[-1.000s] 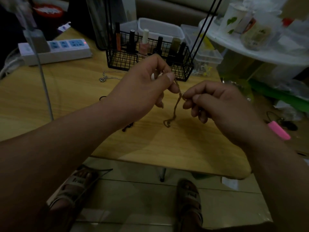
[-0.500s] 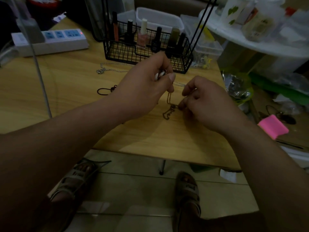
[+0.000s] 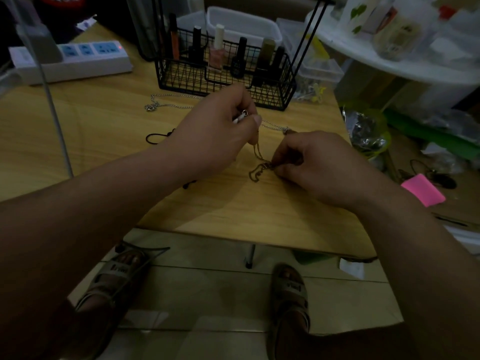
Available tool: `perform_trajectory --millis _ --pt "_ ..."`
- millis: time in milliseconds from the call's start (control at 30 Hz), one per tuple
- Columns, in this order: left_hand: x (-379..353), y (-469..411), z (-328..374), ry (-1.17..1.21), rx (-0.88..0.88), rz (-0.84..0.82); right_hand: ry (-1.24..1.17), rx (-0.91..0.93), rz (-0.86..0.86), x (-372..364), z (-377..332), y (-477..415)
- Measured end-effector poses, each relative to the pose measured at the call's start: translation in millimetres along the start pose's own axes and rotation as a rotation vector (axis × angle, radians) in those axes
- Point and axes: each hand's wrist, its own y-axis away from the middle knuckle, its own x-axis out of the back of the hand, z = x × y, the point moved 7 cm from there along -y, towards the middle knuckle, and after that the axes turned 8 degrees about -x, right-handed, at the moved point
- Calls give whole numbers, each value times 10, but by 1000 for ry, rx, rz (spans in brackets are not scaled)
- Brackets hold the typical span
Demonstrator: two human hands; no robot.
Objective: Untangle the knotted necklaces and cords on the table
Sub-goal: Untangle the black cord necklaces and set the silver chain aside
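Left hand [image 3: 213, 136] pinches the thin brown chain [image 3: 257, 152] from above — right hand [image 3: 320, 166] pinches its tangled lower loop.

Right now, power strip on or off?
On: the power strip shows a small red indicator light glowing at one end, next to its blue sockets.

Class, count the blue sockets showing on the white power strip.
3, in a row along the power strip: left socket, middle socket, and right socket beside the red light. The grey plug at the strip's left end may hide another.
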Motion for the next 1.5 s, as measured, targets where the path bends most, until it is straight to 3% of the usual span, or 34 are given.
perform_trajectory --millis 433,567,633,833,933,1067,1200,1367,1500 --pt "38 -30 -82 35 43 32 124 -96 81 -27 0 56" --pt "38 -48 -109 65 79 53 141 -128 35 -146 20 48" --pt "34 -55 -132 72 96 55 4 -137 32 -91 49 92" --pt "-18 -58 -183 246 214 83 -786 -261 -8 50 256 168" --pt "-15 -60 -175 289 242 96 -1002 -252 -50 5 238 114" --pt "-13 -54 -160 318 262 89 -1105 -195 -61 31 172 99" --pt "16 -38 -177 389 315 125 -1079 -147 34 139 189 109" --pt "21 -16 -215 514 392 158 -1392 -34 60 247 130 113" --pt "25 -18 -205 443 370 150 -1430 53 69 337 49 112"
